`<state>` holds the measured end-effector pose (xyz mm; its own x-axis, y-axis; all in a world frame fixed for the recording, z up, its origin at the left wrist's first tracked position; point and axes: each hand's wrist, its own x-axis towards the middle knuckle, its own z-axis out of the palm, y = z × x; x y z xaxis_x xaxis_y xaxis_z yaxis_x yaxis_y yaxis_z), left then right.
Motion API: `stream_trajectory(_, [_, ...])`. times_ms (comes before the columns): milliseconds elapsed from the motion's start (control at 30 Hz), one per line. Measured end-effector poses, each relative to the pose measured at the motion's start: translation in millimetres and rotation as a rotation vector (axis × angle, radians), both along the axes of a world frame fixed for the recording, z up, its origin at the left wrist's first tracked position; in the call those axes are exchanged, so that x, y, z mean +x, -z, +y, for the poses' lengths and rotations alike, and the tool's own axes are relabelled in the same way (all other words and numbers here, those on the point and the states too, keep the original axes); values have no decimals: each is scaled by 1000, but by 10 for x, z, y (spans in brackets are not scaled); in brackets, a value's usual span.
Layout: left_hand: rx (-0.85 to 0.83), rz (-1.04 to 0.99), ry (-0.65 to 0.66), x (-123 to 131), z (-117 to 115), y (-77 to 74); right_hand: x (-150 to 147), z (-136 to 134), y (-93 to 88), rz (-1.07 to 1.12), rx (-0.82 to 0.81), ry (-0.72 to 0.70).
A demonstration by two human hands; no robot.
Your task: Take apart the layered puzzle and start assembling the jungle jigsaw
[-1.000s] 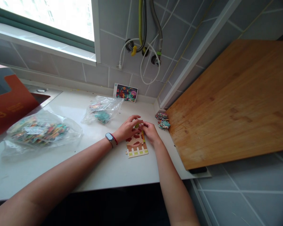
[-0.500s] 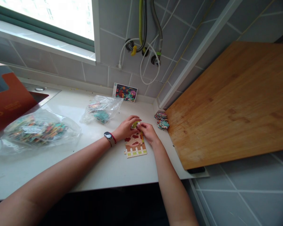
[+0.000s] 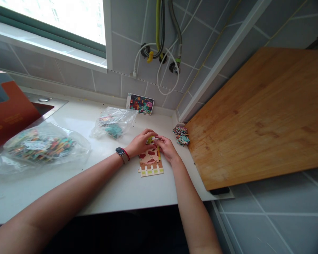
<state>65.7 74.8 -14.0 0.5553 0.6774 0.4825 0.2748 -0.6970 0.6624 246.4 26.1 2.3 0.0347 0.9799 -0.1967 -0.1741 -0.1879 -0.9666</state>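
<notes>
A partly joined jigsaw puzzle point(image 3: 151, 165) lies flat on the counter, with a white fence along its near edge and brown-red patches on a pale ground above. Over its far end curls my left hand point(image 3: 138, 144), thumb on the near side and fingers on the far side of a light-green puzzle piece point(image 3: 149, 140). My right hand point(image 3: 168, 149) comes in from the right, thumb and forefinger pinched at the same green piece. Fingertips of both hands nearly meet and hide part of it. A watch and a red band circle the left wrist.
Left of the puzzle lie a large clear bag point(image 3: 42, 146) of pieces and a smaller bag point(image 3: 113, 123). A picture card point(image 3: 140, 104) leans on the wall. Stacked pieces point(image 3: 181, 135) sit beside a leaning wooden board point(image 3: 259, 120). An orange box point(image 3: 13, 106) stands far left.
The puzzle has shifted very slightly left and toward the far side. My right fingers have moved a little farther over the green piece, closer to my left fingertips.
</notes>
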Motion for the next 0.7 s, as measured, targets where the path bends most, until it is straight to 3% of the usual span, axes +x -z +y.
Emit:
stream_trajectory(367, [-44,-86,-51,-44,53,-95,-24,16,-11,134,103,15])
stream_trajectory(700, [37,156,-101,-80,12,-114,-24,29,67,131,101,18])
